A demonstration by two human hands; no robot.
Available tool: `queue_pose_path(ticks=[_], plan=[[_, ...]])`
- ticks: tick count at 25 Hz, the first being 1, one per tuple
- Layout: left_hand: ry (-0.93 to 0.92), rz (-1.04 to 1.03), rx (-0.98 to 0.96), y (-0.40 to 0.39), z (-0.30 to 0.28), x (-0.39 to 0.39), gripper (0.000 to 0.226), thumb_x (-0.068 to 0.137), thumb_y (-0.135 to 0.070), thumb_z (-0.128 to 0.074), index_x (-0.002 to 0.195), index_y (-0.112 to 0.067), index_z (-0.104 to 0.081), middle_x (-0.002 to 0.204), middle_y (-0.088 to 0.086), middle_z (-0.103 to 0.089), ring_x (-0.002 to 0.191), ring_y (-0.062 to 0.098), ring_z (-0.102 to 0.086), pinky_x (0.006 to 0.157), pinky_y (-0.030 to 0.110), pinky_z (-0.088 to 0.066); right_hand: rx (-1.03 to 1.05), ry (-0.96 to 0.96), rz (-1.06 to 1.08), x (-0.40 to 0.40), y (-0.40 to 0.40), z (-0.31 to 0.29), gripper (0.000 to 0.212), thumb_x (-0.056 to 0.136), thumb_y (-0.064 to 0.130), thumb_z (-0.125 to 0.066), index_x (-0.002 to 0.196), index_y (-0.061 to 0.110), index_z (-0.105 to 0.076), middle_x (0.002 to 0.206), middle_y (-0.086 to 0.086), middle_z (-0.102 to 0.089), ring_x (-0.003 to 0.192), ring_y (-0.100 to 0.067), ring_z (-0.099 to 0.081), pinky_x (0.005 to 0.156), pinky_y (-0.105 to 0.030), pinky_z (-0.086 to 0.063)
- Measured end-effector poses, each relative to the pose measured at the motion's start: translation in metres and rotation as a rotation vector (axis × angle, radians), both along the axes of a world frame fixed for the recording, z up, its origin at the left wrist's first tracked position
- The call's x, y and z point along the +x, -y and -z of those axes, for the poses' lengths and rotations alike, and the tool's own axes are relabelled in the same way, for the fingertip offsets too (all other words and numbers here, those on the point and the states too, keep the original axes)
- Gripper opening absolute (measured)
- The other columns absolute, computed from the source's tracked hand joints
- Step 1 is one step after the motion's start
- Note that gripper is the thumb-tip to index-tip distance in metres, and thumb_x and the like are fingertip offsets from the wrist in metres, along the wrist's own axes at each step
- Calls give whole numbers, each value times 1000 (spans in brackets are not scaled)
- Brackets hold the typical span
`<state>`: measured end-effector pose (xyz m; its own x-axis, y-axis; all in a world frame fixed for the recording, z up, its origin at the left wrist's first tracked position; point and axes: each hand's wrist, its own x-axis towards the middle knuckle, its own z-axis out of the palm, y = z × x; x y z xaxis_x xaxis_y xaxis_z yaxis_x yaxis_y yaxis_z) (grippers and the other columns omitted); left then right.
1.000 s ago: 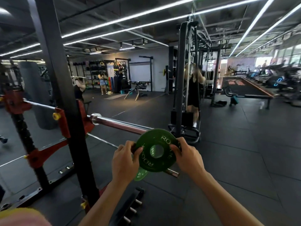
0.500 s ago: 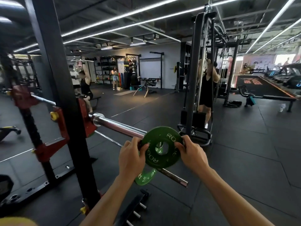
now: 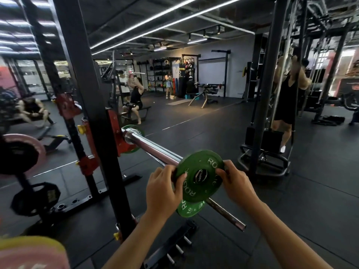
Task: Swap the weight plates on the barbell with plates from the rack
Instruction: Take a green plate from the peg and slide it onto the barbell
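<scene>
Green weight plate [image 3: 200, 175] at lower centre of frame, face turned toward the camera, gripped at its edges by left hand [image 3: 162, 193] and right hand [image 3: 236, 186], fingers curled round the rim. Barbell sleeve [image 3: 153, 147] running from centre left down to lower right, through the plate. Second green plate [image 3: 191, 207] just below

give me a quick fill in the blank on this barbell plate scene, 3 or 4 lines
1. The plate held in both hands is coloured ____.
2. The left hand grips the plate's left edge and the ____ hand grips the opposite edge.
3. The plate sits on the barbell sleeve, which rests in a black and ____ rack.

Missing words: green; right; red
</scene>
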<state>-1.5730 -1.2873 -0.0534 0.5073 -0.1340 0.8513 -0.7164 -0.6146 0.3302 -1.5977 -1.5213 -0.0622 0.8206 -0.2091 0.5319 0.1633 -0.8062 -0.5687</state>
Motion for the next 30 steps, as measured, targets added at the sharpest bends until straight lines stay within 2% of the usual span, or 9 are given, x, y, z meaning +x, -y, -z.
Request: queue_pose_path(ticks=[3,5,11,15,19,30], plan=[[101,-55,39,4,9,-3,24,91,-40,-59,86,-17,-57,73,-12,-54,69,5,-45,65,23,-41,26,24,-120,13,6,1,34,92,51,-42,111,25,-52,75,15,-65,59,-4,-60,56,-32,-47],[135,-90,43,7,13,-5,24,91,-40,-60,88,-17,-57,74,-9,-56,70,6,-46,68,23,-41,24,33,-182,22,9,1,33,93,49,-43,113,24,-52,81,14,-68,62,-5,-63,59,-32,-49],[23,-267,64,-1,10,5,35,90,-47,-61,95,-12,-62,82,-6,-63,75,15,-59,72,36,-49,-51,34,-257,63,4,-7,37,94,48,-46,120,24,-54,83,14,-62,68,-13,-61,61,-32,-45],[-53,-379,112,-21,4,25,42,87,-55,-64,102,-15,-62,89,-8,-64,82,13,-58,76,36,-49,-96,46,-325,97,-10,-13,52,89,60,-35,126,27,-51,91,10,-64,76,-14,-62,65,-33,-47],[-61,-441,110,-35,4,57,45,88,-59,-59,103,-16,-60,88,-9,-63,82,13,-58,76,36,-48,-128,40,-352,141,-26,-12,45,95,53,-41,130,25,-50,102,4,-67,85,-17,-64,72,-38,-52],[-94,-558,42,-75,2,142,48,88,-61,-54,102,-15,-61,86,-8,-62,81,13,-58,79,28,-40,-158,37,-474,253,-73,-14,42,95,53,-40,126,27,-52,101,6,-64,84,-15,-62,70,-39,-53]])
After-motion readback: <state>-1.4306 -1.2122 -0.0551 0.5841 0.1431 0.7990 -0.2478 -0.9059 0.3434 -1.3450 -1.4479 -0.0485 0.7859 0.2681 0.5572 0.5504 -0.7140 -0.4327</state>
